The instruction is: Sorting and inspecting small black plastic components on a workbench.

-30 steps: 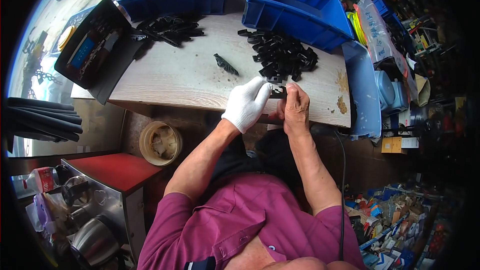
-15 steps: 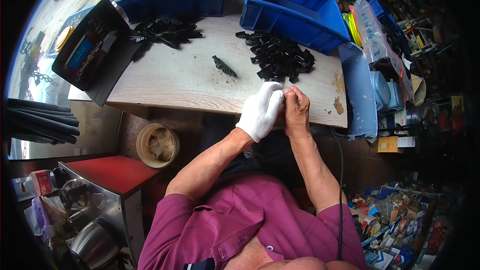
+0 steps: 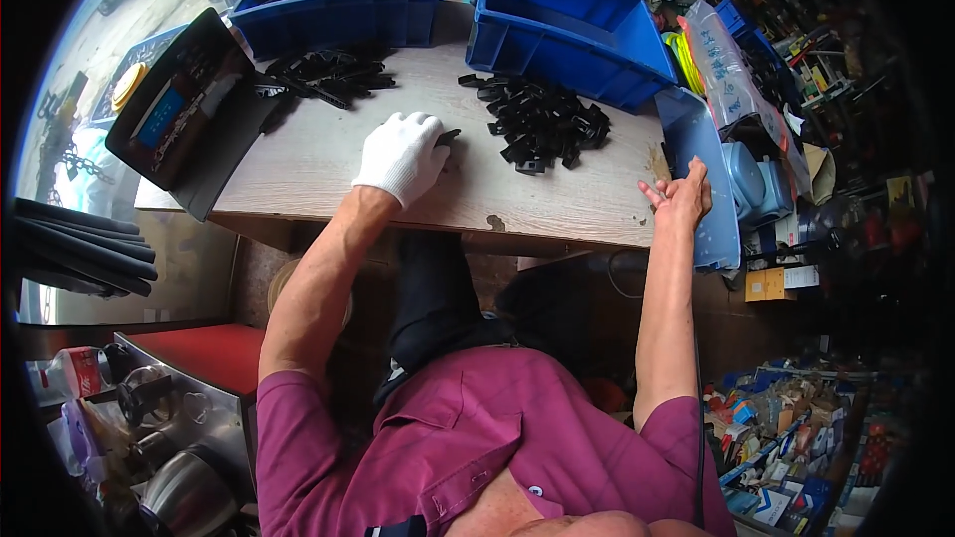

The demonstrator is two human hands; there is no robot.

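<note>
In a white glove, my left hand (image 3: 401, 154) is over the middle of the table, fingers curled round a small black plastic piece (image 3: 449, 137). Only one end of this piece sticks out beside the thumb; the rest is hidden. My bare right hand (image 3: 680, 197) is at the table's right end, beside a light-blue bin (image 3: 724, 224). Its fingers are apart, and I see nothing held in them. A heap of black plastic parts (image 3: 542, 119) lies between the two hands, farther back. More long black parts (image 3: 333, 75) are piled at the left rear.
Behind the table stand a blue crate (image 3: 343, 25) full of black parts and another blue crate (image 3: 572, 35) with its inside bare. A dark tablet-like screen in a case (image 3: 179, 104) is propped at the left. A cable hangs near my right arm.
My hands have come apart from the table's front edge. The left went leftward and closed on the lone black piece; the right went rightward to the light-blue bin.
</note>
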